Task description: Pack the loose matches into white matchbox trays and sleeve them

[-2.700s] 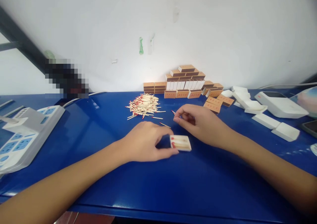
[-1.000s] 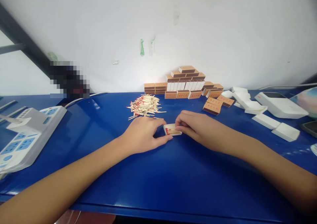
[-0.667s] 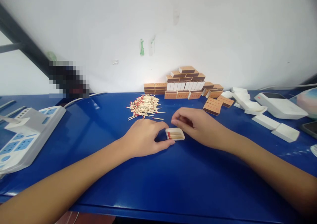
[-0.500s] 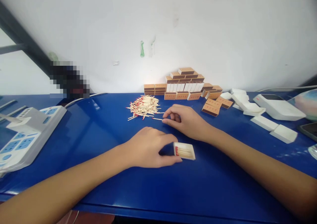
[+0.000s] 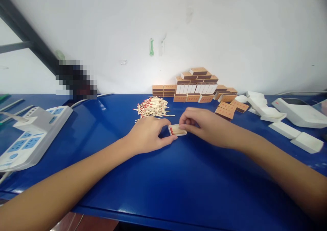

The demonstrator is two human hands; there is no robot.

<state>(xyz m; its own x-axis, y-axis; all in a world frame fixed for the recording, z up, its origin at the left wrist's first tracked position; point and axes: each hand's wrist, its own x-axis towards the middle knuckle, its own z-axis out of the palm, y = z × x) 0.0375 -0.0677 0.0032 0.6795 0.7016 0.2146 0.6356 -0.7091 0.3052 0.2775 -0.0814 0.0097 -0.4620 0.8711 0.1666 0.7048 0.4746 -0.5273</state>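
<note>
My left hand (image 5: 150, 135) grips a small white matchbox tray (image 5: 169, 131) by its left end, thumb on the near side and fingers on the far side. Inside the tray lie several red-tipped matches (image 5: 178, 131), heads to the left. My right hand (image 5: 203, 125) is closed in a pinch at the tray's right end, its fingertips on the pale ends of matches; how many it holds I cannot tell. Just beyond my left hand is a loose pile of matches (image 5: 154, 106), its near edge partly hidden by that hand.
Closed matchboxes (image 5: 196, 77) are stacked against the wall, with a few loose matchboxes (image 5: 226, 110) to their right. White empty trays (image 5: 283, 129) and a white device (image 5: 298, 111) lie on the right. A power strip (image 5: 33, 139) occupies the left of the blue table (image 5: 143, 186).
My left hand has carried the tray away from me and leftward, towards the pile. My right hand, with matches pinched in it, has come from the pile to the tray. The view has shifted slightly.
</note>
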